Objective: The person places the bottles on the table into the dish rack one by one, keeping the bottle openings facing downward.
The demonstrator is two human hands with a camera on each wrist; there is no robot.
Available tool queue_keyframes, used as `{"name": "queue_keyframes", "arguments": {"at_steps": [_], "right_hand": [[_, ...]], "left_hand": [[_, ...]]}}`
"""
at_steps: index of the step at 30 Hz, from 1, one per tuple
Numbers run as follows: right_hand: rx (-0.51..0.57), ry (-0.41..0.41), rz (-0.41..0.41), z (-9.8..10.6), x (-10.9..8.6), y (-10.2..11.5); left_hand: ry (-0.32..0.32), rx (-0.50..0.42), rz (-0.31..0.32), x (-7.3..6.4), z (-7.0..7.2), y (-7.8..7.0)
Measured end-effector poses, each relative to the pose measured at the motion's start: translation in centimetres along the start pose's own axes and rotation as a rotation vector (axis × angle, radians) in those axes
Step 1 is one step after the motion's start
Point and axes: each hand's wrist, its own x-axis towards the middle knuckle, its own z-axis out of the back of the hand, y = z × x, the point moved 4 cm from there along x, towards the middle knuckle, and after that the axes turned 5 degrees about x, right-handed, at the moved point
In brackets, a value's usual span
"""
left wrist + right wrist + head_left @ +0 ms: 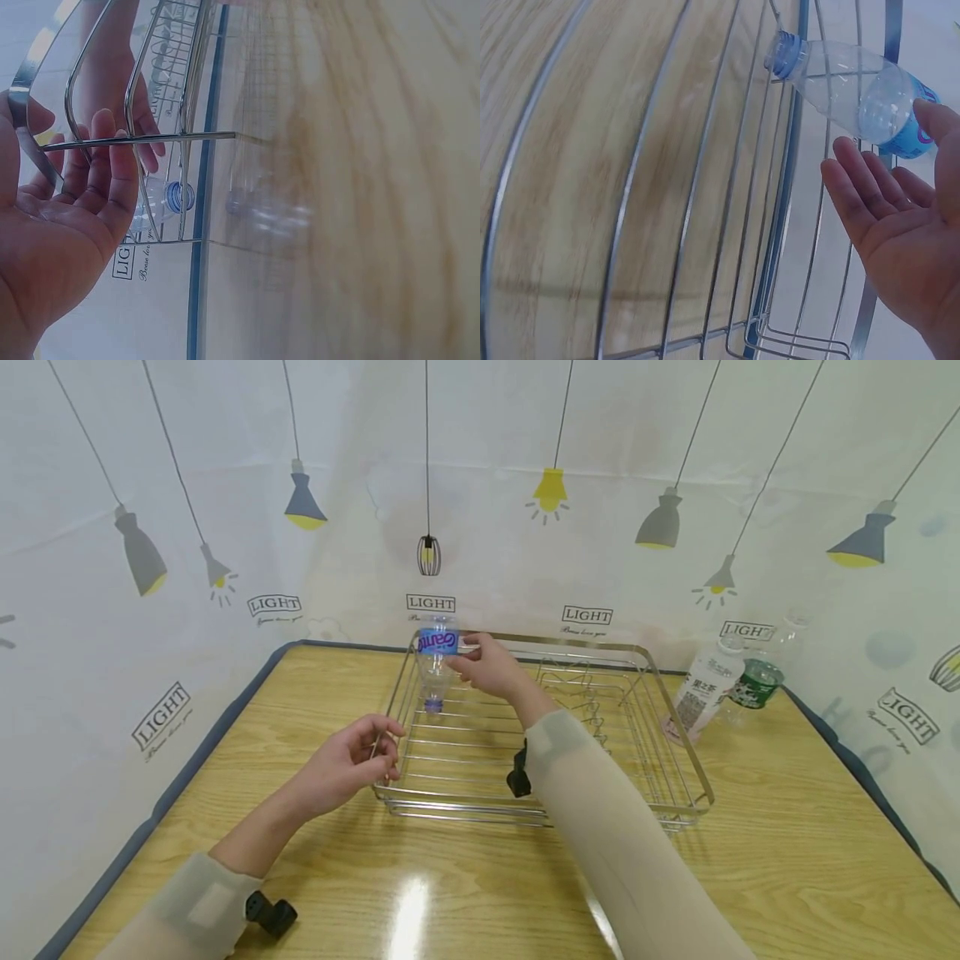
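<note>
A clear plastic bottle [437, 668] with a blue label and purple cap stands upside down at the far left corner of the wire rack [457, 803]. My right hand [491, 667] is beside its label, fingers extended; the right wrist view shows the thumb over the label of the bottle [847, 82], and whether it presses there I cannot tell. Around the rack's left rim, near the front corner, my left hand [351, 764] has loosely bent fingers. In the left wrist view, a gap shows between the left hand's [67, 240] thumb and fingers, with no firm grip visible.
Outside the rack's right side are a white-labelled bottle [701, 693] and a clear bottle with a green label [756, 681]. Wire dividers [573, 681] rise inside the rack. A wooden table [337, 877] lies underneath; a printed white curtain [487, 552] hangs close behind.
</note>
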Motion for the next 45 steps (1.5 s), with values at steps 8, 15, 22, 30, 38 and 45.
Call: {"name": "queue_keyframes", "arguments": {"at_steps": [8, 15, 22, 30, 38, 45], "right_hand": [[0.107, -0.122, 0.068, 1.7, -0.5, 1.1], [0.255, -0.201, 0.143, 3.4, -1.7, 3.9], [0.328, -0.216, 0.218, 6.1, -5.1, 6.3], [0.253, -0.178, 0.291, 9.6, -9.6, 7.8], [0.097, -0.208, 0.311, 13.7, -13.8, 6.2], [-0.033, -0.258, 0.263, 17.3, -18.0, 3.5]], "left_hand": [[0.005, 0.018, 0.015, 0.2, -0.1, 0.0], [0.011, 0.023, 0.007, 0.1, -0.1, -0.1], [0.015, 0.016, 0.011, 0.1, -0.3, 0.0], [0.0, 0.026, 0.019, 0.2, -0.4, -0.1], [-0.005, 0.029, 0.019, 0.1, -0.3, -0.1], [-0.008, 0.029, 0.007, 0.1, -0.3, -0.2]]}}
